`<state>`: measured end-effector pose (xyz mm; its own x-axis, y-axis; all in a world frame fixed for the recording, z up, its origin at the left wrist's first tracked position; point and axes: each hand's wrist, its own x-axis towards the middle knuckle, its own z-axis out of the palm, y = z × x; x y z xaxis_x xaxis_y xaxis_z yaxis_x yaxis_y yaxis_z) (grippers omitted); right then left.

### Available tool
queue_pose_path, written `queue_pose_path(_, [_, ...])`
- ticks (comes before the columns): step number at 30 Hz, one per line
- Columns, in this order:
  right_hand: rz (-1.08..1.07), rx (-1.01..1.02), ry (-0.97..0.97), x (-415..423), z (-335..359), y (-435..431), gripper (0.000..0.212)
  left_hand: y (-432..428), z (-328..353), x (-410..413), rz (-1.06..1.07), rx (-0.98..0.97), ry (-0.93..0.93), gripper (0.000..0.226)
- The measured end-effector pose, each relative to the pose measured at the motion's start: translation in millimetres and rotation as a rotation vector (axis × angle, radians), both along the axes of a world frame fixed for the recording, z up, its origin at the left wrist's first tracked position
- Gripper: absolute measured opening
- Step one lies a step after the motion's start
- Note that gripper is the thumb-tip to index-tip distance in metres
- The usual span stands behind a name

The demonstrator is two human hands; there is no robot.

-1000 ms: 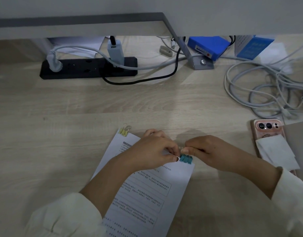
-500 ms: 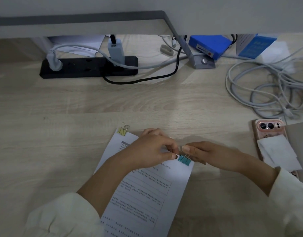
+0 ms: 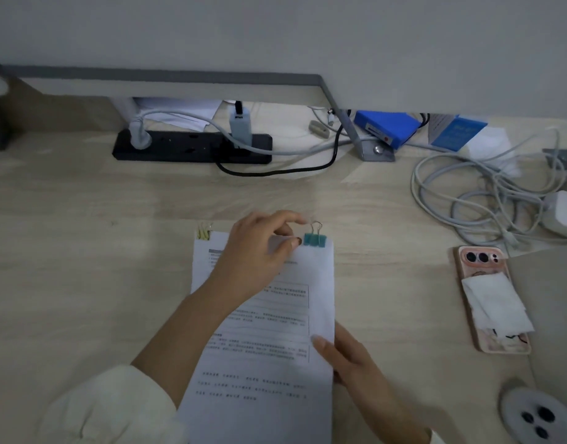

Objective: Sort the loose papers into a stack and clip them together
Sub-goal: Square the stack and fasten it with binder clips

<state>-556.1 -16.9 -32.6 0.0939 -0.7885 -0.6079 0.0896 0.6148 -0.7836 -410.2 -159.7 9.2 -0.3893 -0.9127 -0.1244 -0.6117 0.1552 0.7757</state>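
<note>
Paper stack (image 3: pixel 266 331) lay flat on desk (image 3: pixel 83 283). Right hand (image 3: pixel 356 363) pinched its side edge, thumb on top. Teal binder clip (image 3: pixel 315 240) was clamped on the top edge, well above that grip, just beside the thumb of left hand (image 3: pixel 259 251). That hand rested on the sheet; curled or pinching, couldn't tell. Yellow binder clip (image 3: pixel 204 233) sat left of it.

**An office desk**

A pale wood-grain desk (image 3: pixel 83 283) runs up to a grey partition panel (image 3: pixel 275 33) across the top of the frame. Under the panel, upper left of centre, lies a black power strip (image 3: pixel 179 149) with plugs in it. A tangle of grey cables (image 3: pixel 487 200) fills the upper right. Printed sheets (image 3: pixel 275 363) with a teal binder clip (image 3: pixel 314 240) lie at centre, and a round cable grommet (image 3: pixel 538 415) sits in the lower right corner.
</note>
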Motion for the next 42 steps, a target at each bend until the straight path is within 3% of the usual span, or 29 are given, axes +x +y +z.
queue_pose_path(6, [-0.177, -0.035, 0.092, 43.5, 3.1, 1.8, 0.026, 6.7, 6.8, 34.6, 0.107, -0.218, 0.009, 0.016])
queue_pose_path(13, [-0.208, -0.036, 0.044, 113.9, 6.1, -6.5, 0.027, -2.3, -1.0, 107.4, 0.163, -0.254, -0.065, 0.015])
queue_pose_path(19, [-0.111, -0.061, 0.064, 195.0, 11.9, -45.7, 0.024, -1.3, -19.7, 206.7, 0.238, -0.321, -0.202, 0.042])
queue_pose_path(25, [-0.137, -0.001, -0.130, 291.4, 0.2, -106.3, 0.027, 31.1, -59.2, 309.8, 0.401, -0.152, -0.332, 0.062])
queue_pose_path(29, [-0.108, -0.038, -0.126, 345.3, -13.8, -136.8, 0.025, 51.8, -89.0, 363.9, 0.487, -0.073, -0.500, 0.071])
queue_pose_path(33, [-0.008, -0.199, 0.184, 379.4, -25.9, -151.4, 0.043, 51.6, -105.3, 399.2, 0.496, -0.016, -0.653, 0.065])
queue_pose_path(38, [0.477, -0.589, 0.836, 397.3, -52.7, -149.0, 0.066, 28.0, -113.7, 431.0, 0.496, -0.109, -0.711, 0.065])
queue_pose_path(42, [0.595, -0.696, 1.110, 403.8, -68.9, -148.5, 0.061, 18.1, -117.7, 443.8, 0.492, -0.131, -0.709, 0.064])
